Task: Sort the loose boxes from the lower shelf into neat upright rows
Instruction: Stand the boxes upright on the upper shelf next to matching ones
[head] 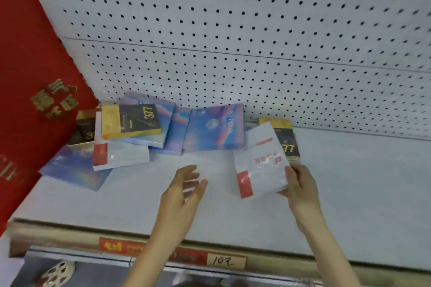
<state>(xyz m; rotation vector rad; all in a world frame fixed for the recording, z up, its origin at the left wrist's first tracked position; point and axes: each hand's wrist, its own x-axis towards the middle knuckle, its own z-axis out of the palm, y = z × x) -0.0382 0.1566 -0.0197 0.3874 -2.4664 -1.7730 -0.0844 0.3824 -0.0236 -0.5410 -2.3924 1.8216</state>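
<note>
My right hand (pixel 300 184) grips a white box with a red corner (pixel 261 163) by its right edge, tilted above the white shelf (pixel 349 193). Behind it a black and yellow box (pixel 285 140) leans near the back wall. My left hand (pixel 184 189) hovers over the shelf with relaxed fingers, holding nothing. A blue box (pixel 213 127) leans against the pegboard. To the left lies a loose pile: a black and yellow "377" box (pixel 131 121) on top of blue boxes (pixel 168 130), a second white and red box (pixel 119 155), and a flat blue box (pixel 72 170).
A red fabric item with gold lettering (pixel 35 100) hangs at the left, covering part of the pile. White pegboard (pixel 256 30) backs the shelf. The shelf's front rail carries a red and yellow price label (pixel 210 260) marked 102.
</note>
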